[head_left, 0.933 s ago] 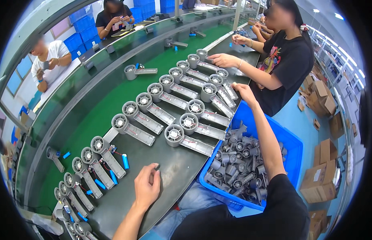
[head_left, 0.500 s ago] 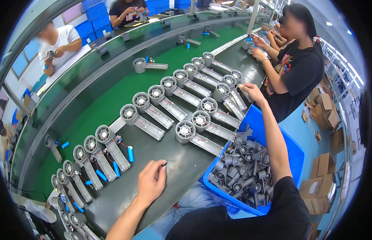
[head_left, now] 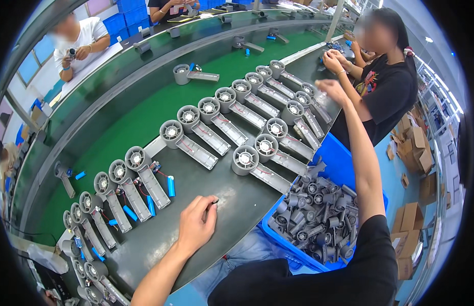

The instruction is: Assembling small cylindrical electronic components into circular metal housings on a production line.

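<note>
My left hand [head_left: 198, 222] is held over the dark work surface, its thumb and fingers pinched on a small black piece [head_left: 215, 201] too small to name. At the far end of the surface, my right hand [head_left: 334, 92] has its fingers drawn together; they are slightly blurred, and what they hold, if anything, cannot be made out. It hovers above the last grey fan housing [head_left: 308, 88] of a row. Several more fan housings [head_left: 245, 159], round with a white-centred fan and an open trough handle carrying red wires, lie between my hands.
Left of my left hand lie fan housings [head_left: 138, 159] with blue cylindrical batteries [head_left: 171, 186] wired on. A blue bin [head_left: 372, 189] of loose grey parts stands at my right. Beyond runs a green conveyor belt [head_left: 130, 107]. A co-worker [head_left: 387, 76] works close by on the right; others sit across.
My right hand has lifted up and away from the housings at the far end. My left hand has shifted slightly right, still pinching the black piece. The whole view has turned a little.
</note>
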A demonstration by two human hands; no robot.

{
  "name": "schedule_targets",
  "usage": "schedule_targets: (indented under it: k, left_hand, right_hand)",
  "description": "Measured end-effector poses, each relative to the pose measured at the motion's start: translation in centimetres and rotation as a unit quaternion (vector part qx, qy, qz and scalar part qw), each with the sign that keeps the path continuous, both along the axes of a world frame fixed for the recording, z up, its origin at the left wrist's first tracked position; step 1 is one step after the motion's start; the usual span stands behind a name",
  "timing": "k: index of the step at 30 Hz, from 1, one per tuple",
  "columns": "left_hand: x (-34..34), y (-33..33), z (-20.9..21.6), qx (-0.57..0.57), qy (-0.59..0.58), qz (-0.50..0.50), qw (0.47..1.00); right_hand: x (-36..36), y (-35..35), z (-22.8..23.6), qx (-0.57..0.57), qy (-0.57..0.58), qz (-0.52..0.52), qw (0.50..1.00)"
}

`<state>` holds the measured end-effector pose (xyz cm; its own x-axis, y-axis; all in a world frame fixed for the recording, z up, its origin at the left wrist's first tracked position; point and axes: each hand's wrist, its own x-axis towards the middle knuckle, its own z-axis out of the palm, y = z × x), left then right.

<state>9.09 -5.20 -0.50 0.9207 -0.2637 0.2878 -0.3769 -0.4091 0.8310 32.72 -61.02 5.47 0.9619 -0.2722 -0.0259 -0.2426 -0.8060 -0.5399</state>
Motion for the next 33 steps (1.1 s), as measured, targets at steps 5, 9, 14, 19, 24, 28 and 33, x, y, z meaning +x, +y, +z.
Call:
schedule_targets:
  k: [5,9,14,19,24,28,33]
  left_hand:
    - [-0.2,0.3,0.0,-0.001,0.016,0.012,1.000]
    - [-0.1,0.4,-0.3,-0.014,0.018,0.012,1.000]
    - [0.1,0.6,-0.8,-0.029,-0.011,-0.007,1.000]
    - [0.1,0.6,-0.9,-0.035,-0.017,-0.008,0.999]
    - [0.2,0.4,-0.8,-0.039,-0.012,-0.001,0.999]
    - [0.1,0.4,-0.7,-0.038,-0.007,0.000,0.999]
    - [0.1,0.2,-0.7,-0.044,0.002,0.003,0.999]
  right_hand:
    - [5.9,3.7,0.1,-0.034,-0.083,0.071,0.993]
    - [8.7,6.6,-1.6,-0.158,-0.049,0.053,0.985]
    - [8.9,9.2,-2.1,-0.285,0.019,0.060,0.956]
    - [8.3,10.7,-1.9,-0.252,-0.038,0.102,0.961]
    - [8.6,9.7,-2.4,-0.243,-0.073,0.102,0.962]
    - [7.8,10.8,-1.7,-0.197,-0.045,0.108,0.973]
    - [6.3,6.8,-0.9,-0.160,-0.129,0.057,0.977]
